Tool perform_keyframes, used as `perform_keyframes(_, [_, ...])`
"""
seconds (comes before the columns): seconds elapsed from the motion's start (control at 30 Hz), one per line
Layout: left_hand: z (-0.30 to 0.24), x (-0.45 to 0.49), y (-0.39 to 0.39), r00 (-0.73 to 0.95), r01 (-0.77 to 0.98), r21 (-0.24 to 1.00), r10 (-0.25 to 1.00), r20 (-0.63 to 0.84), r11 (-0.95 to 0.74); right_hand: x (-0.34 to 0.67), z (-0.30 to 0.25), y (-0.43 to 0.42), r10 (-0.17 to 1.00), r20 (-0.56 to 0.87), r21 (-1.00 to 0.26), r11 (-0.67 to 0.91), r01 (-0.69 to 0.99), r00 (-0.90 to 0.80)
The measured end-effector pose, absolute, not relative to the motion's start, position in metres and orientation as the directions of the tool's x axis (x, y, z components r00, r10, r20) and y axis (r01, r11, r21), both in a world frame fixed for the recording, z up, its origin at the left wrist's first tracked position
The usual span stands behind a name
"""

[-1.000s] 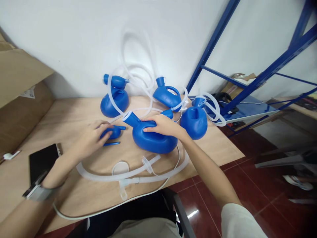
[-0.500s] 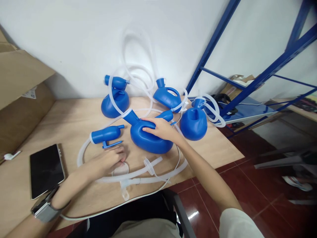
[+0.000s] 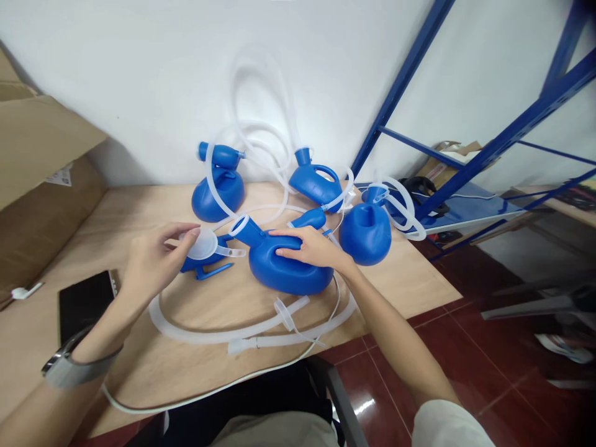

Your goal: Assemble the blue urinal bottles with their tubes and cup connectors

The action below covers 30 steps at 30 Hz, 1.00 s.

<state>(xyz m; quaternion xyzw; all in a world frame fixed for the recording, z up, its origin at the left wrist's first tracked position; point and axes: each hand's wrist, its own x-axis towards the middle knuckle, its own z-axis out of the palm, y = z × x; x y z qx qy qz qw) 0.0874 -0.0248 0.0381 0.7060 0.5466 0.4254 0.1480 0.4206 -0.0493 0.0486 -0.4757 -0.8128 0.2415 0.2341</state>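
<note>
My left hand pinches a translucent round cap with a strap tab, raised above the table to the left of a blue plastic urinal bottle's white-rimmed mouth. My right hand is wrapped over the handle of that urinal bottle, which lies on its side with its neck pointing up and left. Partly hidden behind the cap lies a blue funnel-like piece with a clip. A translucent hose curves across the front of the table, and a second clear cap lies against it.
Further blue bottles stand behind: one at back left, one at back centre, one at right. Coiled hoses lean against the wall. A black tablet and a cardboard box are on the left; a blue metal shelf rises at right.
My left hand has lifted the clear cap from the table, up and left toward the bottle's mouth. The right hand stays on the bottle, which has shifted slightly.
</note>
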Motion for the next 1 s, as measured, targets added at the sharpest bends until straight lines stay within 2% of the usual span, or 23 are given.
perform_keyframes(0.07, [0.039,0.095,-0.019,-0.021,0.621,0.686,0.867,0.497,-0.378,0.42,0.049,-0.05,0.879,0.146,-0.62,0.439,0.65,-0.455])
perform_keyframes(0.17, [0.044,0.111,-0.015,-0.027,0.585,0.699,0.851,0.524,-0.412,0.419,0.05,-0.052,0.862,0.13,-0.625,0.455,0.634,-0.49])
perform_keyframes(0.27, [0.052,0.131,-0.018,0.045,0.541,0.692,0.838,0.544,-0.479,0.418,0.05,-0.053,0.853,0.12,-0.623,0.464,0.63,-0.508])
perform_keyframes(0.43, [0.053,0.15,-0.021,0.204,0.526,0.606,0.781,0.591,-0.596,0.419,0.048,-0.052,0.844,0.124,-0.623,0.475,0.622,-0.521])
perform_keyframes(0.53, [0.046,0.154,-0.018,0.298,0.504,0.617,0.792,0.533,-0.605,0.42,0.046,-0.052,0.848,0.128,-0.625,0.472,0.622,-0.514])
perform_keyframes(0.67, [0.039,0.159,-0.019,0.395,0.492,0.687,0.841,0.371,-0.534,0.42,0.044,-0.052,0.844,0.15,-0.622,0.486,0.614,-0.515])
perform_keyframes(0.83, [0.05,0.148,-0.018,0.246,0.601,0.709,0.929,0.276,-0.37,0.42,0.042,-0.052,0.852,0.152,-0.62,0.477,0.623,-0.501])
perform_keyframes(0.93, [0.06,0.119,-0.007,0.18,0.758,0.596,0.963,0.199,-0.265,0.42,0.042,-0.053,0.855,0.162,-0.62,0.477,0.623,-0.493])
perform_keyframes(1.0, [0.06,0.096,0.002,0.25,0.835,0.467,0.957,0.148,-0.29,0.42,0.042,-0.053,0.863,0.169,-0.62,0.469,0.629,-0.477])
